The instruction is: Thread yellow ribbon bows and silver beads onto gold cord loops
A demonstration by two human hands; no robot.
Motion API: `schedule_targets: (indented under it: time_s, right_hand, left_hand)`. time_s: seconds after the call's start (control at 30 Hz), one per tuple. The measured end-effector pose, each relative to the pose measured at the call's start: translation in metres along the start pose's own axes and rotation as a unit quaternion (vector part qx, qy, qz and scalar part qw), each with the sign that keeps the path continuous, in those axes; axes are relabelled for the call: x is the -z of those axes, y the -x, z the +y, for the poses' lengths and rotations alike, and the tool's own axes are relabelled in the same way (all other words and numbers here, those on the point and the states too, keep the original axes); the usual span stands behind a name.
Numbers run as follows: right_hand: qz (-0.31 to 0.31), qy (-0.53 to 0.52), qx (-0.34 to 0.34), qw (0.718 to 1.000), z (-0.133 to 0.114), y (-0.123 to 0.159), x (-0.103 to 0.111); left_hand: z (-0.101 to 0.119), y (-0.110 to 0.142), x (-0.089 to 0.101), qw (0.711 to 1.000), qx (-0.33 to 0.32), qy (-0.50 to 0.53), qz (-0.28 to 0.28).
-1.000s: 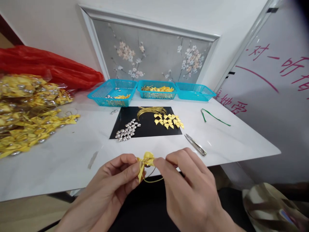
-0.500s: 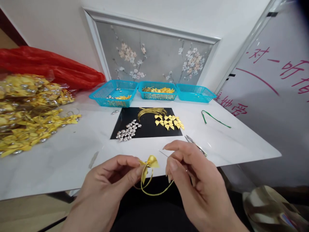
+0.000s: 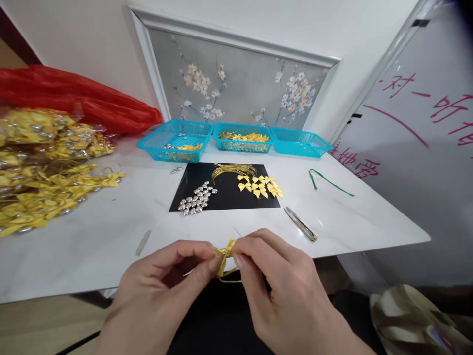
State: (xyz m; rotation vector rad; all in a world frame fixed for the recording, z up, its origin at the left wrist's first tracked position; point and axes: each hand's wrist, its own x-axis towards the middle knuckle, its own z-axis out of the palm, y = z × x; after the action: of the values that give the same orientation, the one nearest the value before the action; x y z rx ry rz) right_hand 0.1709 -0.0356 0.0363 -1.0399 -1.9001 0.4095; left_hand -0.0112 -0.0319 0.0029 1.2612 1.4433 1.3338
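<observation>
Just past the table's front edge, a yellow ribbon bow (image 3: 223, 261) is stretched between my two hands. My left hand (image 3: 162, 281) pinches its left side between thumb and forefinger. On the other side, the thumb and forefinger of my right hand (image 3: 281, 281) are closed at the bow's right end. A thin needle (image 3: 237, 231) sticks up above the right fingertips; its lower part is hidden. Gold cord (image 3: 231, 281) loops below the bow between the hands. Whether a silver bead sits behind the bow, I cannot tell.
A black mat (image 3: 225, 197) bears silver beads (image 3: 197, 198), gold cords (image 3: 232, 170) and yellow bows (image 3: 259, 186). Thread snips (image 3: 301, 224) lie at right, near a green ribbon (image 3: 332, 183). Blue baskets (image 3: 177, 140) line the wall. Finished-looking yellow garlands (image 3: 55, 192) heap at left.
My right hand first drew away rightward from the bow with the needle showing, then came back to pinch the bow's right side. The left hand keeps its hold; the cord loop looks smaller now.
</observation>
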Motion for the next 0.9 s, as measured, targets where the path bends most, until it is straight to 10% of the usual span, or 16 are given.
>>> schedule_targets:
  time_s: [0.9]
  right_hand:
    - [0.027, 0.044, -0.007, 0.999, -0.0034, -0.003, -0.0055]
  left_hand:
    - [-0.0115, -0.0018, 0.0021, 1.0, -0.021, -0.017, 0.009]
